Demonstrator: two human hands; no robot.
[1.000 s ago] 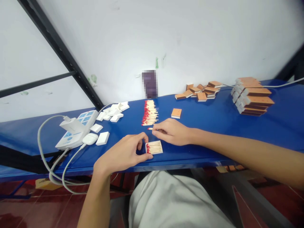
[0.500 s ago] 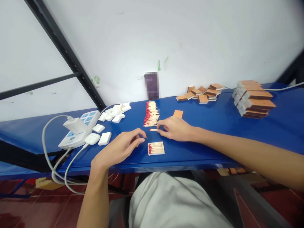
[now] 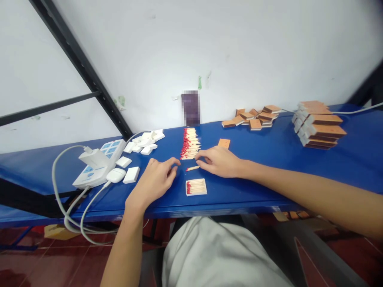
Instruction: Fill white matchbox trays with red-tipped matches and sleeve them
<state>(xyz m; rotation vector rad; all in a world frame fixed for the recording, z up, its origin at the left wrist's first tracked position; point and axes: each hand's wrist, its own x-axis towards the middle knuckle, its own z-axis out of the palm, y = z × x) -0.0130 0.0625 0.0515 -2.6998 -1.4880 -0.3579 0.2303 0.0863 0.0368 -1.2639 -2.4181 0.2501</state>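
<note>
My left hand (image 3: 158, 177) hovers over the blue table left of the matches, fingers curled, index finger and thumb apart with nothing between them. Beside the wooden ends of a long pile of red-headed matches (image 3: 190, 145) is my right hand (image 3: 220, 161). Its index fingertip is at the pile's near end, with a gap to the thumb. A loose match (image 3: 192, 168) lies just below that thumb, its right end close to or under the hand. Nearer the table edge sits a white matchbox tray (image 3: 196, 193) partly filled with matches, heads to the left.
An orange matchbox sleeve (image 3: 224, 143) lies behind my right hand. White trays (image 3: 146, 140) are scattered left, near a power strip (image 3: 98, 167) with cables. Orange-topped matchboxes are heaped (image 3: 255, 124) and stacked (image 3: 324, 130) at right. A pixelated dark object (image 3: 190, 108) leans on the wall.
My left hand has pulled back slightly left and away from the tray. The loose match, earlier between my right thumb and index finger, now lies a little nearer me, tilted.
</note>
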